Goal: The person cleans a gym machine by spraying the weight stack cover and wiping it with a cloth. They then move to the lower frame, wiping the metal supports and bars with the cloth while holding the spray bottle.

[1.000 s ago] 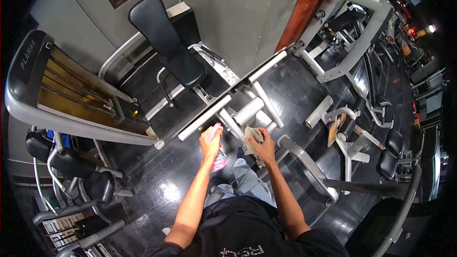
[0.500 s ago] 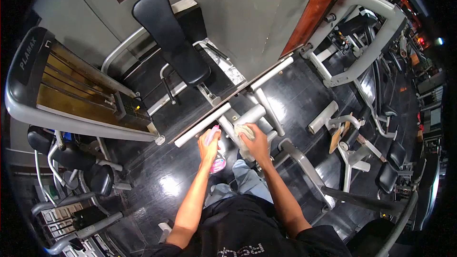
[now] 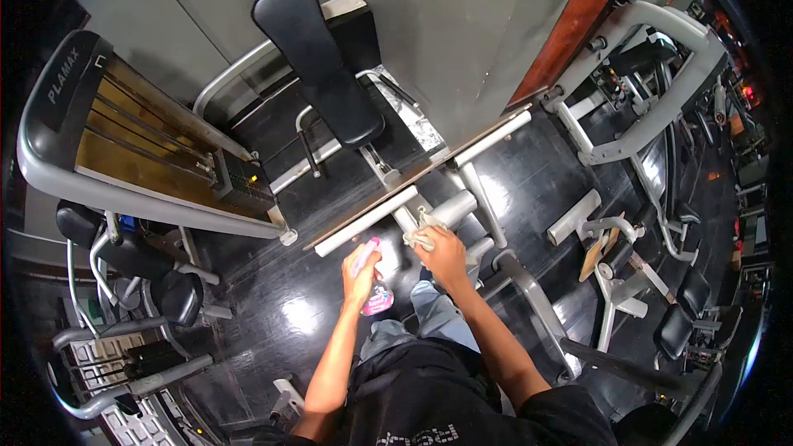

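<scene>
Head camera is looking down at a person standing over a grey gym machine. Their left hand is wrapping fully around a pink spray bottle, holding it low above the black floor. Their right hand is pressing a crumpled cloth against the machine's roller pad, fingers curled over it. Wiping seems to be the step in hand. The next move likely calls for sliding the cloth along the pad under steady pressure.
</scene>
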The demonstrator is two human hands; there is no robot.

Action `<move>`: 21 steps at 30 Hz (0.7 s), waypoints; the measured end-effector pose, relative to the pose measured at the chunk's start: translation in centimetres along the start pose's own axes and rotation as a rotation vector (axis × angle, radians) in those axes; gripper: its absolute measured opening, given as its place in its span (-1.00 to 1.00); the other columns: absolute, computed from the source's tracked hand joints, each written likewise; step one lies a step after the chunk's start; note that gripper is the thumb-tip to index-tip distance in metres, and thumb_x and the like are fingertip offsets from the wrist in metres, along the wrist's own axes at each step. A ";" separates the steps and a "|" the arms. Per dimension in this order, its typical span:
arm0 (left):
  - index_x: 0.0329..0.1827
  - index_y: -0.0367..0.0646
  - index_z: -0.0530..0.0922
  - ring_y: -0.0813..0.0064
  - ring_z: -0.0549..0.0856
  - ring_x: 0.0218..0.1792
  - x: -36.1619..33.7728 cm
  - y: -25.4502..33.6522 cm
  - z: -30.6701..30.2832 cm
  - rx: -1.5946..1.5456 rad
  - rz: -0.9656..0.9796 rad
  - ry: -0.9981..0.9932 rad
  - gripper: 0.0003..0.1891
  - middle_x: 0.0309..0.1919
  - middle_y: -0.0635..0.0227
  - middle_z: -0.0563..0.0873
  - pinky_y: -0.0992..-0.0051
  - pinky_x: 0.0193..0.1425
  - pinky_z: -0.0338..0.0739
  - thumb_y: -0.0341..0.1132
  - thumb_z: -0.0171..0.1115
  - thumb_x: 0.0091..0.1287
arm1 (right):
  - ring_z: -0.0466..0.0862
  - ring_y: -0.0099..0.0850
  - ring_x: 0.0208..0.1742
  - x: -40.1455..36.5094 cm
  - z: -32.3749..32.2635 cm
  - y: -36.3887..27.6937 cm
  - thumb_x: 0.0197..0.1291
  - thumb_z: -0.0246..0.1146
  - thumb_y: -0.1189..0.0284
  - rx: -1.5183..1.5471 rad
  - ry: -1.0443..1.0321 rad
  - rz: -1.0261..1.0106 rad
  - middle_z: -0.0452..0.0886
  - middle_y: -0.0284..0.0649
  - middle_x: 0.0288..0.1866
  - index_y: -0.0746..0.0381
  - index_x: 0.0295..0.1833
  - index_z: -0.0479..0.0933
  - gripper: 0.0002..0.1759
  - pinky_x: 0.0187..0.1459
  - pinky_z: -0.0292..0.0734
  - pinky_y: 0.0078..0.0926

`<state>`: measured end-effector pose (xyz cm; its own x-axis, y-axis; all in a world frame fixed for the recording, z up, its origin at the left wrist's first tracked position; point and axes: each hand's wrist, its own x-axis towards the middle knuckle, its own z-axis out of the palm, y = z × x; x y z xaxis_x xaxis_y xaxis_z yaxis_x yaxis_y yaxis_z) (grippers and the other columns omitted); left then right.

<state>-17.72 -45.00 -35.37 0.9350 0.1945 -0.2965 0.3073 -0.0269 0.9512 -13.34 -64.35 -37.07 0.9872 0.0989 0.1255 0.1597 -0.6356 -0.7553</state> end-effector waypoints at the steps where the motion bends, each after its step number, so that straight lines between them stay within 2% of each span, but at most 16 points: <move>1: -0.25 -0.30 0.60 0.55 0.56 -0.68 -0.2 0.0 -0.1 -0.010 0.014 0.010 -0.69 -0.46 0.30 0.63 0.53 -0.58 0.47 -0.15 0.27 0.33 | 0.65 -0.08 -0.10 -0.1 0.2 0.3 0.02 0.38 0.35 0.022 -0.020 0.019 0.68 -0.11 -0.19 0.18 -0.18 0.62 -0.76 -0.07 0.54 -0.18; 2: -0.25 -0.30 0.60 0.55 0.56 -0.68 -0.3 0.4 0.0 -0.011 0.016 0.015 -0.69 -0.46 0.30 0.63 0.53 -0.58 0.47 -0.15 0.27 0.33 | 0.65 -0.08 -0.10 0.2 0.4 0.1 0.02 0.38 0.35 0.023 -0.023 0.015 0.68 -0.11 -0.19 0.18 -0.18 0.62 -0.76 -0.07 0.54 -0.18; 4: -0.35 -0.31 0.58 0.56 0.56 -0.69 -0.5 1.0 0.1 -0.040 -0.005 0.056 -0.80 -0.56 0.35 0.59 0.50 -0.56 0.42 -0.30 0.21 0.24 | 0.66 -0.06 -0.10 1.2 0.7 -0.3 0.02 0.38 0.34 0.007 0.080 0.009 0.69 -0.10 -0.18 0.19 -0.14 0.63 -0.73 -0.07 0.54 -0.18; 8: -0.36 -0.32 0.58 0.56 0.56 -0.69 -0.8 0.9 -0.2 -0.051 -0.016 0.061 -0.79 -0.57 0.35 0.59 0.49 -0.56 0.42 -0.29 0.23 0.22 | 0.67 -0.04 -0.10 3.4 1.6 -1.0 0.05 0.38 0.36 0.118 0.102 0.085 0.70 -0.06 -0.18 0.21 -0.11 0.63 -0.72 -0.06 0.54 -0.22; 10: -0.37 -0.32 0.57 0.56 0.56 -0.69 -0.9 0.7 -0.3 -0.046 -0.012 0.062 -0.79 -0.57 0.35 0.58 0.49 -0.57 0.41 -0.29 0.22 0.22 | 0.70 -0.10 -0.09 4.0 2.3 -0.8 0.14 0.36 0.38 0.246 0.106 0.141 0.70 -0.03 -0.13 0.25 -0.09 0.61 -0.75 -0.06 0.55 -0.33; 12: -0.38 -0.31 0.57 0.57 0.56 -0.69 -0.7 0.0 -0.6 -0.041 -0.008 0.058 -0.79 -0.58 0.35 0.58 0.50 -0.57 0.40 -0.29 0.22 0.23 | 0.71 -0.12 -0.08 4.2 2.7 -0.8 0.15 0.36 0.38 0.274 0.153 0.135 0.70 -0.02 -0.13 0.25 -0.09 0.61 -0.75 -0.05 0.55 -0.34; 14: -0.25 -0.26 0.59 0.57 0.56 -0.67 -0.7 -0.6 -1.0 -0.036 -0.008 -0.010 -0.74 -0.45 0.33 0.63 0.53 -0.56 0.49 -0.19 0.27 0.33 | 0.71 -0.15 -0.07 4.0 3.0 -0.6 0.16 0.35 0.39 0.301 0.197 0.129 0.70 -0.02 -0.12 0.25 -0.08 0.61 -0.76 -0.04 0.54 -0.35; 17: -0.26 -0.27 0.59 0.56 0.56 -0.66 -0.9 -0.9 -1.1 -0.021 -0.001 -0.020 -0.73 -0.45 0.32 0.63 0.53 -0.55 0.49 -0.18 0.26 0.34 | 0.69 -0.10 -0.08 3.3 2.8 -0.3 0.12 0.36 0.39 0.278 0.178 0.126 0.70 -0.04 -0.11 0.22 -0.08 0.62 -0.75 -0.03 0.55 -0.32; 19: -0.27 -0.27 0.59 0.56 0.56 -0.66 -1.0 -0.8 -1.0 -0.028 0.012 -0.024 -0.73 -0.45 0.32 0.63 0.53 -0.55 0.48 -0.18 0.26 0.34 | 0.64 -0.08 -0.04 1.9 1.8 -0.4 0.04 0.39 0.40 0.041 0.112 0.004 0.67 -0.11 -0.12 0.13 -0.06 0.62 -0.70 -0.05 0.53 -0.20; 21: -0.28 -0.27 0.59 0.56 0.56 -0.66 -1.1 -0.5 -0.9 -0.043 0.026 -0.026 -0.72 -0.44 0.32 0.63 0.53 -0.54 0.48 -0.18 0.25 0.34 | 0.62 -0.09 -0.01 0.2 0.5 -0.2 0.02 0.40 0.39 -0.019 0.046 -0.023 0.66 -0.14 -0.11 0.10 -0.06 0.62 -0.70 -0.05 0.52 -0.19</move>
<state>-19.07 -44.32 -35.46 0.9471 0.1689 -0.2728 0.2751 0.0103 0.9614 -13.22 -63.84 -37.18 0.9818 0.0783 0.1729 0.1819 -0.6481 -0.7395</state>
